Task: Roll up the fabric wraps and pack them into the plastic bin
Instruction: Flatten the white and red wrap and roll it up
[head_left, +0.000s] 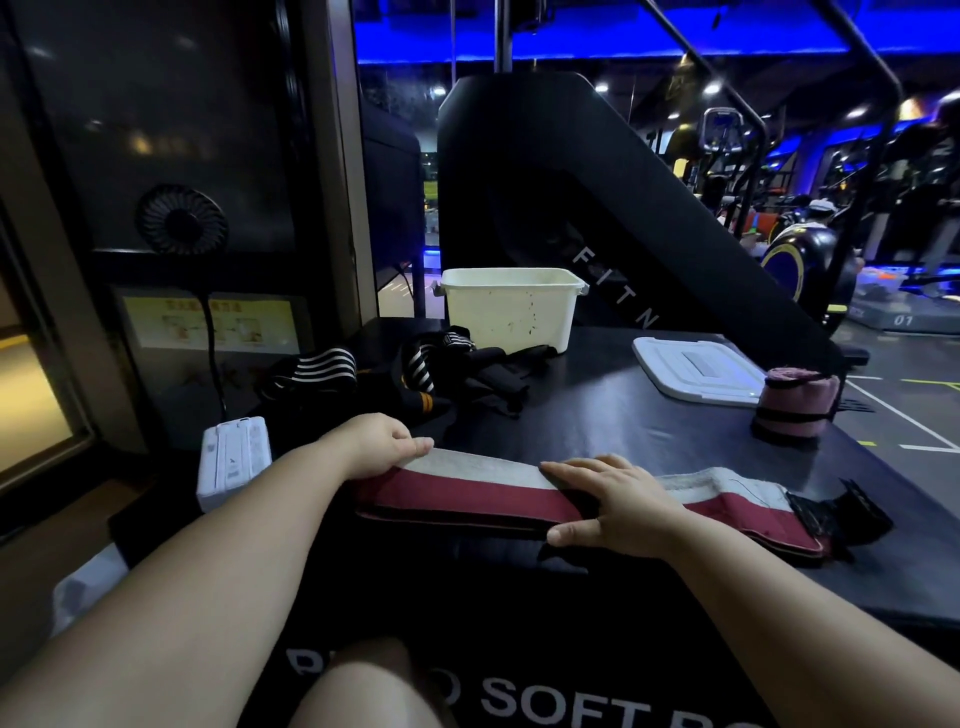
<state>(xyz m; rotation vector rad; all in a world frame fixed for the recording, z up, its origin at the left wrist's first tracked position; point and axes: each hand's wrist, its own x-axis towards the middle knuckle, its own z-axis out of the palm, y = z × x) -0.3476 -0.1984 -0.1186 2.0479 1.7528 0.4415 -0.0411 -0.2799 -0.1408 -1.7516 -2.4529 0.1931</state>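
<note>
White and boxy, a small device (234, 462) is lying just left of the left hand (376, 447), which is pinching the left end of the wrap (467, 491) between thumb and curled fingers. Beyond that hand a pile (363, 379) of black striped wraps is lying loose. Further back, between the two hands, the bin (511, 312) is standing open.

The maroon-and-white wrap is lying flat across the box (597, 415), running from the left hand, under the right hand (618, 501), to its black strap (841, 512) well right of it. The right hand is lying flat on the wrap's middle, fingers straight, pressing and gripping nothing. Beyond and right of it, the lid (696, 371) and a pink roll (792, 408) are sitting just beside each other.

Rolling looks about to begin from the left end. The first turn should be tight and square to the edges. The right hand should be keeping the length flat and taut, sliding toward the strap as the roll grows, so the strap closes it last.

Left of both hands, a yellow notice (208, 325) is too blurred to read. "FITN" is showing on the black machine (597, 208) behind the bin. "SOFT" is reading across the box front nearest the person, its neighbouring letters cut off. "01" is marking a platform (903, 319) far right.
</note>
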